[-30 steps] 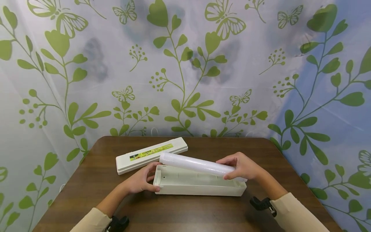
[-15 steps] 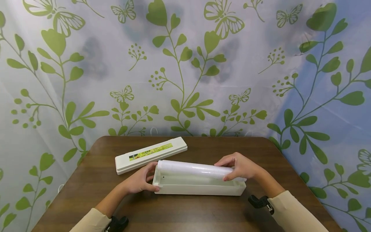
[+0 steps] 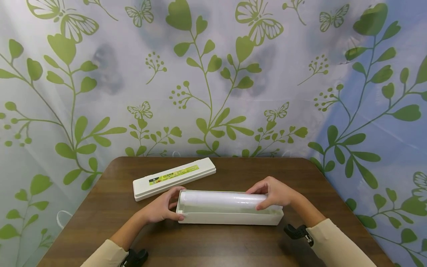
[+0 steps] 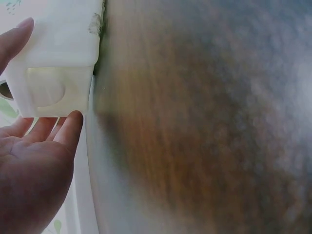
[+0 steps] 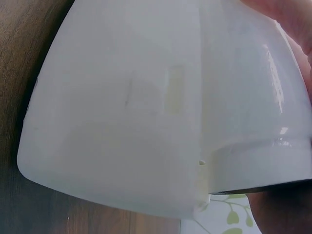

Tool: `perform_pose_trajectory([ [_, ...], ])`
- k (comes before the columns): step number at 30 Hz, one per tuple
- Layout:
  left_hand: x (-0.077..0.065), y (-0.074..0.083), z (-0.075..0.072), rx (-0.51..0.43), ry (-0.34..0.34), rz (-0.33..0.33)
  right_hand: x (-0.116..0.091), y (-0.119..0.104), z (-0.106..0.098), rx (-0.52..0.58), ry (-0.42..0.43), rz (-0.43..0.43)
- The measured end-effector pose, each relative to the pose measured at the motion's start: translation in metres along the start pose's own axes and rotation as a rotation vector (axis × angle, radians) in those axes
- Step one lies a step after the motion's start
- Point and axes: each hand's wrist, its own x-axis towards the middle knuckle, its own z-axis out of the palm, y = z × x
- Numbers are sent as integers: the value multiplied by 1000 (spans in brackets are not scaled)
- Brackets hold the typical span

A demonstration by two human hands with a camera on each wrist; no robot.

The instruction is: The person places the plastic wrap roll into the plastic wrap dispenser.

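Observation:
A long white open box [image 3: 230, 218] lies lengthwise on the table. My left hand [image 3: 161, 207] grips its left end, thumb at the front corner and fingers behind. In the left wrist view, those fingertips sit against the end of the box [image 4: 58, 39]. A glossy whitish roll of cling film [image 3: 213, 200] lies along the inside of the box, level in the head view. My right hand [image 3: 275, 194] holds the roll near its right end, thumb in front and fingers behind. In the right wrist view, the roll [image 5: 248, 87] shows just beyond the box wall [image 5: 112, 107].
Behind the box, a white lid [image 3: 180, 181] with a yellow-green label lies slanted on the brown wooden table [image 3: 213, 244]. A curtain [image 3: 213, 92] with green leaves and butterflies hangs past the table's far edge. A black strap device [image 3: 298, 233] sits on the right wrist.
The roll's left end has come down from above the box's rear rim into the box, and the roll has levelled. My right hand has shifted slightly left; my left hand stays on the box.

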Motion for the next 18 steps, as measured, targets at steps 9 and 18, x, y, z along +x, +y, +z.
perform_pose_trajectory([
  [9,8,-3,-10,11,-2,-17,10,6,0,-23,5,31],
  [18,17,-6,-20,5,-22,9,19,8,-2,-9,-5,49],
])
